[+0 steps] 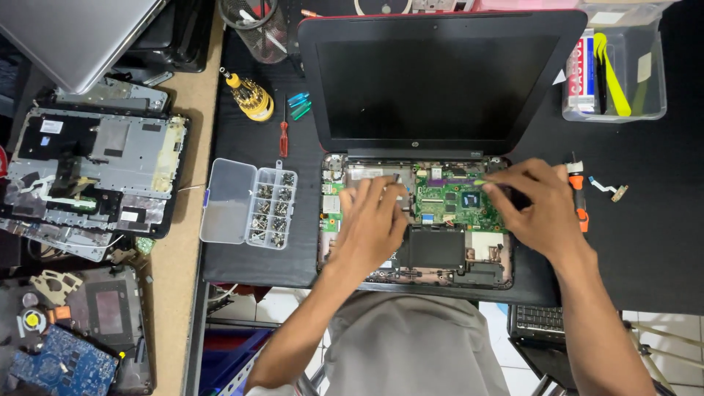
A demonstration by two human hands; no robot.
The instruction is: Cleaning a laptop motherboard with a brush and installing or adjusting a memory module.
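Both hands [370, 224] [539, 205] on opened laptop [440, 220] — right perhaps pinching.

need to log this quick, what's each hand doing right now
Left hand: fingers spread flat on the opened laptop base, holding nothing.
Right hand: pinched on a thin green tool over the green circuit board.

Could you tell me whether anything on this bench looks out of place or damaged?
The open laptop has no keyboard deck, so its green board lies bare under both hands. That looks like disassembly rather than damage.

Both hands [374, 220] [539, 205] on opened laptop base [440, 249]
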